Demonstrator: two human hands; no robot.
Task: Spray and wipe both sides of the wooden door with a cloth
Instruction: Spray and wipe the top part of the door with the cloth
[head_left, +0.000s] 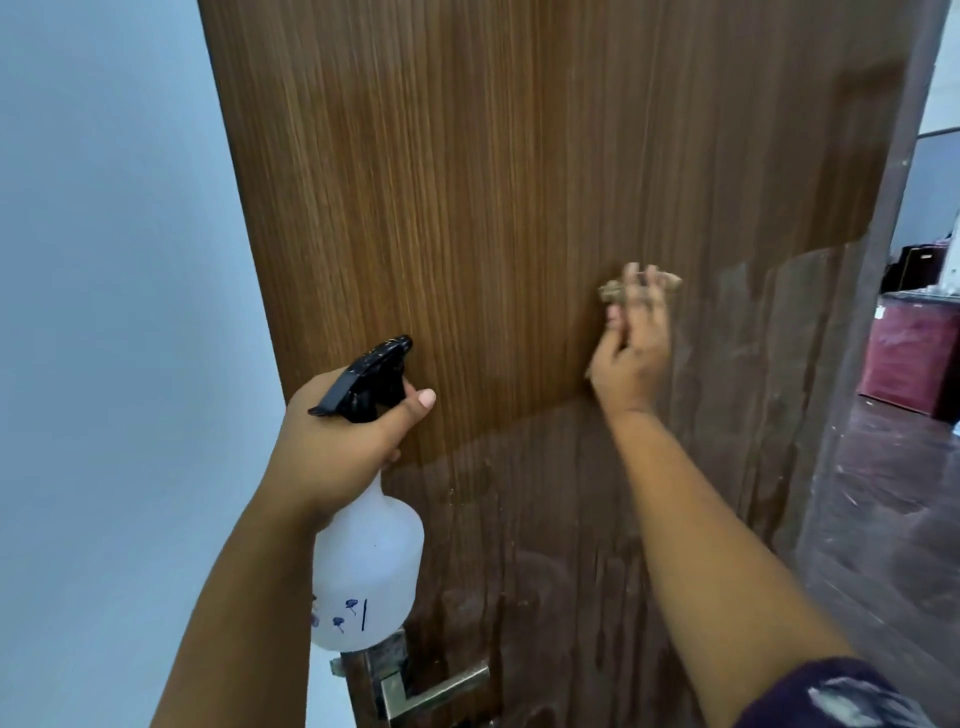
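The brown wooden door (467, 182) fills the middle of the view, its lower and right parts shiny with wet streaks. My right hand (631, 353) presses a small brownish cloth (618, 288) flat against the door at mid height; the hand is blurred and mostly covers the cloth. My left hand (343, 436) grips the neck of a white spray bottle (366, 566) with a black trigger head (371, 376), held close to the door's left edge. The nozzle points up and right toward the door.
A metal lever handle (431, 691) sits on the door's lower left, just under the bottle. A pale blue wall (104, 312) is on the left. Past the door's right edge are a dark floor (893, 493) and a maroon cabinet (909, 358).
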